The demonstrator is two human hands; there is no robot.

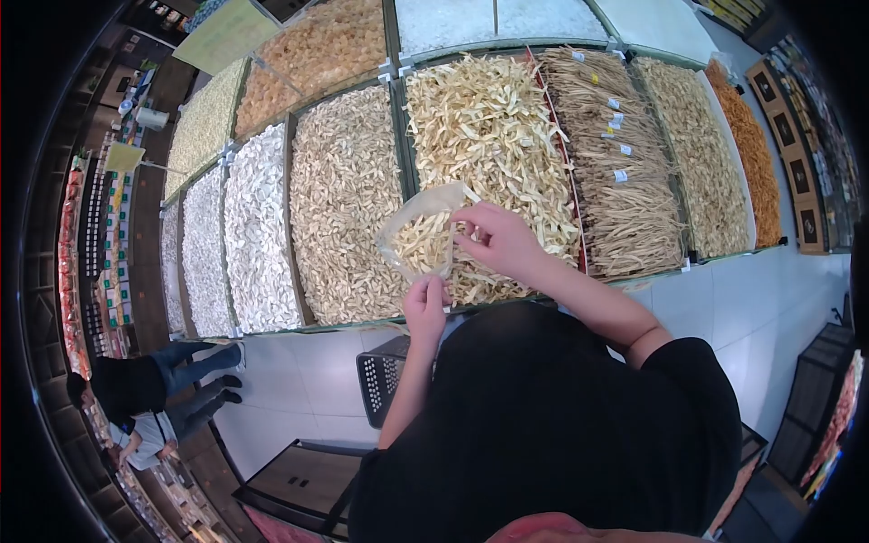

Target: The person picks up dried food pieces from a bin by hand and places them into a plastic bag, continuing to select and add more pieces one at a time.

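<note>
A clear plastic bag [420,237] with pale yellow dried slices in it is held over the front of a bin of the same dried slices [489,118]. My left hand [426,303] pinches the bag's lower edge. At the bag's right rim, my right hand [493,237] has its fingers curled together; whether they grip the rim or a slice is too small to tell. The bag's mouth faces up and shows the slices inside.
Bundled brown sticks [625,181] with white tags fill the bin on the right. Bins of tan pieces [348,199] and white pieces [258,226] lie left. A dark basket [380,380] is below my left forearm. Two people [136,389] stand at shelves, lower left.
</note>
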